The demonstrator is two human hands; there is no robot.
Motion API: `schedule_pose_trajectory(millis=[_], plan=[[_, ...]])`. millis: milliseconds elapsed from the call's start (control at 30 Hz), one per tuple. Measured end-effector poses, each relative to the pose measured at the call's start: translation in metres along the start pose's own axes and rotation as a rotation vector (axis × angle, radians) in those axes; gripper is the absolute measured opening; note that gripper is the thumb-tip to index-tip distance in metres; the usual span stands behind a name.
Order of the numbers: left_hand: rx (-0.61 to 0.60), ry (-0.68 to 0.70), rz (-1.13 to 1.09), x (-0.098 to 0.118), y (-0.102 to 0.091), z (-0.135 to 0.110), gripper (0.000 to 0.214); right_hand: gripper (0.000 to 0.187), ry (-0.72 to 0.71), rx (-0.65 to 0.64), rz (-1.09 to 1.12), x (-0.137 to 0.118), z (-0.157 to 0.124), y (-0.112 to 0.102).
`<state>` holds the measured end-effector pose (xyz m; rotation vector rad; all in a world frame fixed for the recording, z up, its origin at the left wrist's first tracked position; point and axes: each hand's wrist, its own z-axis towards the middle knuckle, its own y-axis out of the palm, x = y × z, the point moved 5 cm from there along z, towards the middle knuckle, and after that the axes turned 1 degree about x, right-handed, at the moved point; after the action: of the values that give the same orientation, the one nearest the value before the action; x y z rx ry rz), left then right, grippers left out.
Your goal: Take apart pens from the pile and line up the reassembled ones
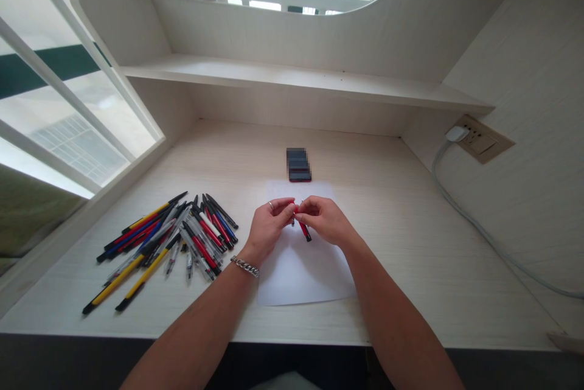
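Observation:
Over a white sheet of paper (310,286), my left hand (269,226) and my right hand (329,221) meet with their fingertips close together. Both are closed in a pinch around a small red pen (304,231) with a black end, which points down and toward me from between the fingers. My fingers cover much of it, so I cannot tell whether it is whole or in parts. The left hand wears a ring and a chain bracelet (245,265). Just beyond the paper lies a dark phone (298,165), its screen blurred.
A loose heap of pens (159,238) in black, red, blue, yellow and clear plastic spreads left of the paper. Behind the desk runs a shelf (274,73). On the right wall a charger (457,133) sits in a socket, its white cable (483,233) trailing along the desk's side.

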<state>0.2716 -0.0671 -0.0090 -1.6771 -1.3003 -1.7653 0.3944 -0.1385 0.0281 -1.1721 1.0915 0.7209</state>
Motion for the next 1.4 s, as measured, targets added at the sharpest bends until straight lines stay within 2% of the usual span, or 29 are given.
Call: schedule_pose_trajectory(millis=[100, 200, 267, 400, 567, 833, 1033, 1133, 1400], plan=[[0.017, -0.022, -0.004, 0.002, 0.0, -0.001, 0.049, 0.013, 0.01, 0.125, -0.1, 0.005, 0.002, -0.017], [0.059, -0.032, 0.05, 0.001, -0.003, 0.0, 0.044, 0.009, 0.088, 0.282, -0.327, 0.015, 0.004, -0.037], [0.071, -0.024, 0.097, 0.0, -0.005, 0.001, 0.041, 0.007, 0.151, 0.321, -0.476, 0.022, 0.006, -0.043], [0.078, 0.009, 0.161, -0.001, -0.008, 0.003, 0.039, 0.006, 0.208, 0.277, -0.632, 0.031, 0.008, -0.039], [0.075, 0.029, 0.185, 0.002, -0.008, 0.003, 0.037, 0.009, 0.217, 0.243, -0.69, 0.034, 0.009, -0.032], [0.065, 0.036, 0.293, 0.024, -0.003, 0.012, 0.03, 0.015, 0.209, 0.295, -0.634, 0.042, 0.012, -0.052], [0.129, 0.105, 0.31, 0.014, -0.015, 0.02, 0.033, 0.018, 0.203, 0.262, -0.619, 0.043, 0.01, -0.049], [0.117, 0.145, 0.37, 0.011, -0.019, 0.017, 0.033, 0.017, 0.213, 0.24, -0.641, 0.041, 0.009, -0.043], [0.085, 0.178, 0.436, 0.015, -0.011, 0.009, 0.028, 0.021, 0.265, 0.17, -0.729, 0.037, 0.007, -0.034]])
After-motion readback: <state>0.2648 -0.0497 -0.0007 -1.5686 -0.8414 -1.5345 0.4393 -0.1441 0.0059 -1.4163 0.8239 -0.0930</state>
